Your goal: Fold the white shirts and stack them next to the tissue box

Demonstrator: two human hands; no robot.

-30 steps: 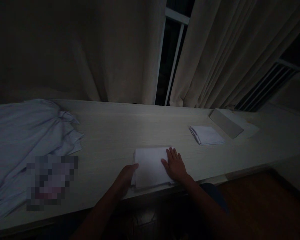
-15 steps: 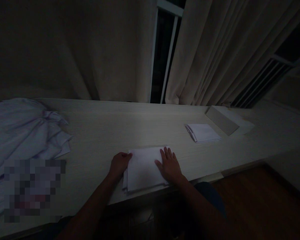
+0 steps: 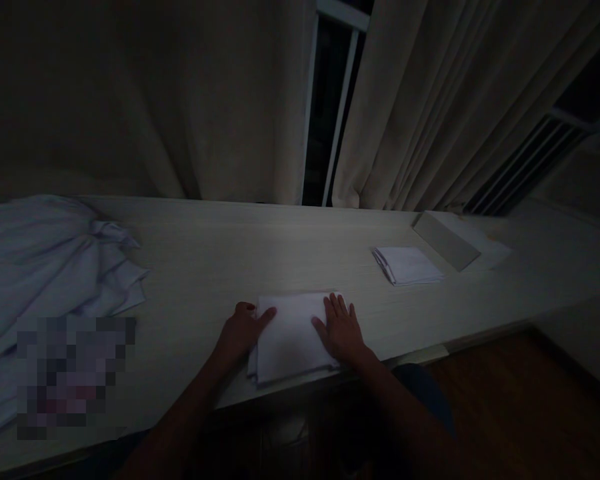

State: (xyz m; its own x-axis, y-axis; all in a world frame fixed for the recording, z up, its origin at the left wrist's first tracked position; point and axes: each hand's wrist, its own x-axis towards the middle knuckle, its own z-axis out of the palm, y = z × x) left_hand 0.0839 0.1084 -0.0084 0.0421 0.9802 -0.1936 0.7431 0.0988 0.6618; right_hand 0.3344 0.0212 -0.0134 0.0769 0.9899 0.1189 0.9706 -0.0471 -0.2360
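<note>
A folded white cloth (image 3: 295, 347) lies on the pale countertop near its front edge, between my hands. My right hand (image 3: 343, 332) rests flat on the cloth's right side, fingers stretched out and the thumb spread inward. At the cloth's left edge is my left hand (image 3: 243, 330). Its thumb reaches onto the top of the cloth, apart from the index finger, which curls just outside the edge. The other left fingers are mostly hidden. Farther right, a second folded white cloth (image 3: 411, 265) lies by itself.
A large crumpled heap of white cloth (image 3: 45, 267) covers the left of the countertop (image 3: 200, 260), with a pixelated patch before it. A pale box-like object (image 3: 447, 240) stands at the back right. Curtains (image 3: 230, 100) hang behind. Wooden floor (image 3: 525, 393) shows at lower right.
My left thumb has moved away from the index finger and farther onto the cloth. My right hand stays flat in nearly the same place. The view has shifted slightly.
</note>
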